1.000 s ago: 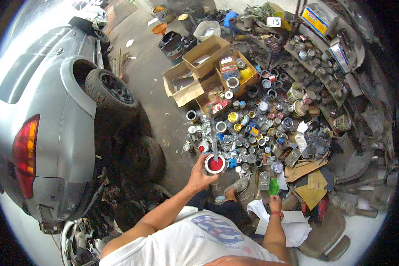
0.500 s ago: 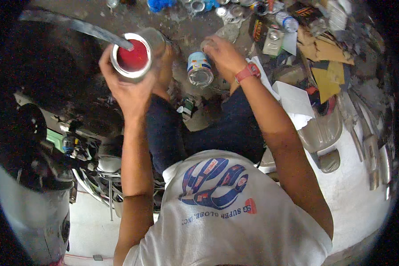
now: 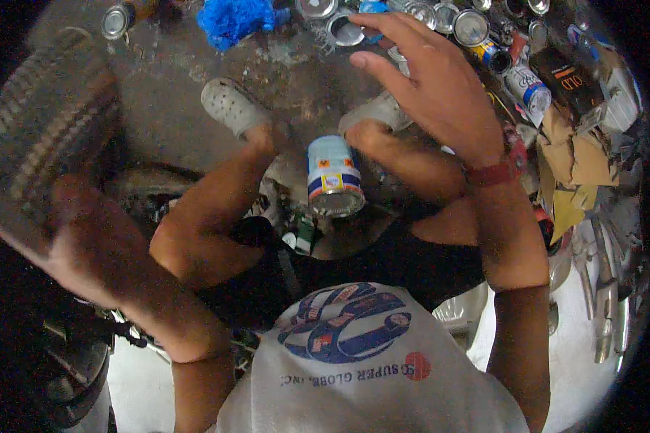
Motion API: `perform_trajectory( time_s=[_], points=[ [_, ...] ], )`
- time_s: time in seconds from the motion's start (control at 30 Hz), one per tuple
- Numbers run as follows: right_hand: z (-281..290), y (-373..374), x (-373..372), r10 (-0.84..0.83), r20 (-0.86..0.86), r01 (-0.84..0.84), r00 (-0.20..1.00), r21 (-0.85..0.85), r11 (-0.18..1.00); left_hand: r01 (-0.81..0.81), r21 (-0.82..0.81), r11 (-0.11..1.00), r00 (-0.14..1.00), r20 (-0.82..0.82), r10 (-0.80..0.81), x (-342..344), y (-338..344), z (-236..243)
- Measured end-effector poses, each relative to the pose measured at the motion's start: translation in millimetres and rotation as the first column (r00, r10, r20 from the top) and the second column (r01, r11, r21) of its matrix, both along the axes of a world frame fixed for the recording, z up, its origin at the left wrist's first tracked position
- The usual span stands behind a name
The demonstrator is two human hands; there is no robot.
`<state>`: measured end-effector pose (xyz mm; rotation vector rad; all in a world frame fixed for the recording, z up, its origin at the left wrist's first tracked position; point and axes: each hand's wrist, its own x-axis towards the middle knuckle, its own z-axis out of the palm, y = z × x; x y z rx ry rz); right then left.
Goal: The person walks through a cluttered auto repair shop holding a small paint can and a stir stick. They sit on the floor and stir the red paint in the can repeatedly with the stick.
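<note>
My right hand [image 3: 444, 94] is raised at upper right, its thumb apart from the fingers and nothing between them. Its fingertips overlap an open can [image 3: 345, 30] in the picture; contact cannot be told. At the left edge, my left hand [image 3: 87, 224] is smeared by motion and its fingers do not show clearly. A large, blurred grey ribbed shape [image 3: 58, 108] lies against it; whether the hand holds this is unclear. Between my legs stands a light blue and white labelled can [image 3: 334, 173], with neither hand on it. The can of red paint is not recognisable now.
A crumpled blue plastic bag [image 3: 235, 20] lies on the dirty ground ahead. Several used cans and lids [image 3: 471, 27] clutter the far right, beside torn cardboard [image 3: 567, 148]. My feet wear grey clogs [image 3: 231, 107]. Metal pipes [image 3: 605, 303] lie at the right.
My left hand has swung left from the red paint can's former place, becoming blurred. My right hand has lifted up and right. The view has shifted, showing both my feet and the blue bag more fully.
</note>
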<state>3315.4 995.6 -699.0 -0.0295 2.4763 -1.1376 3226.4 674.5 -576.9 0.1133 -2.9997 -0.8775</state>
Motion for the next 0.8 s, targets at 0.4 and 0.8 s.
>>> perform_trajectory(
  time_s=[0.4, 0.8],
  points=[
    [-17.6, 35.9, -9.1, 0.091, -0.371, -0.025, 0.924, 0.179, 0.984, 0.161, 0.246, 0.956, 0.983, -0.125, -0.133, 29.1, 26.0, 11.7],
    [130.1, 14.2, -21.6, -0.45, -0.357, 0.192, 0.819, -0.569, 0.8, 0.448, 0.495, 0.744, 0.892, -0.295, -0.341, 78.5, 52.0, -21.5]
  ],
)
